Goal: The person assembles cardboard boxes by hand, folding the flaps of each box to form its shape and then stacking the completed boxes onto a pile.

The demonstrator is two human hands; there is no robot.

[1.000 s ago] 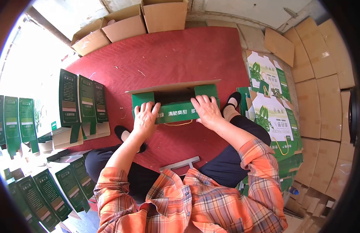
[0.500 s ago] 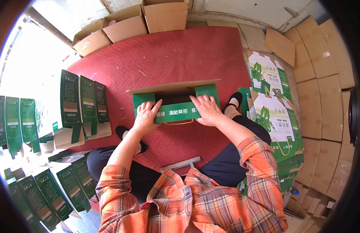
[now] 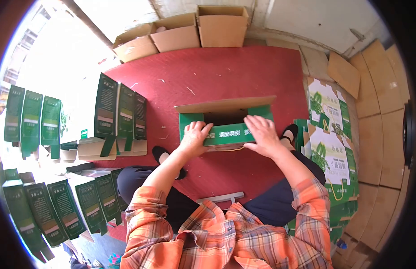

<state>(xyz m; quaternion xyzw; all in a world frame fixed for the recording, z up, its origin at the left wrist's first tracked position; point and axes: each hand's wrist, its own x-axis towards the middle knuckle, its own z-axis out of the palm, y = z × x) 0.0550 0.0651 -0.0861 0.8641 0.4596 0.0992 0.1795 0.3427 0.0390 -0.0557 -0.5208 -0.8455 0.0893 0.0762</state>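
A green carton (image 3: 226,133) with white lettering stands upright between my feet, its top open and a brown flap raised along the far edge. My left hand (image 3: 195,140) grips the left part of its near top edge, fingers over the rim. On the right part of the same edge my right hand (image 3: 263,136) rests with fingers over the green panel and the thumb below. A yellow cord handle (image 3: 228,149) hangs on the near side, between the hands. The carton's inside is dark.
Green cartons (image 3: 107,107) stand in rows at the left. Flat printed cartons (image 3: 331,152) are stacked at the right, beside brown boxes (image 3: 367,157). Open brown boxes (image 3: 174,38) line the far edge of the red carpet (image 3: 235,71). A grey metal bar (image 3: 221,197) lies near my lap.
The whole view has shifted, so the scene sits farther right and slightly lower. Both hands remain on the carton's near edge, and the near panel tilts a little differently.
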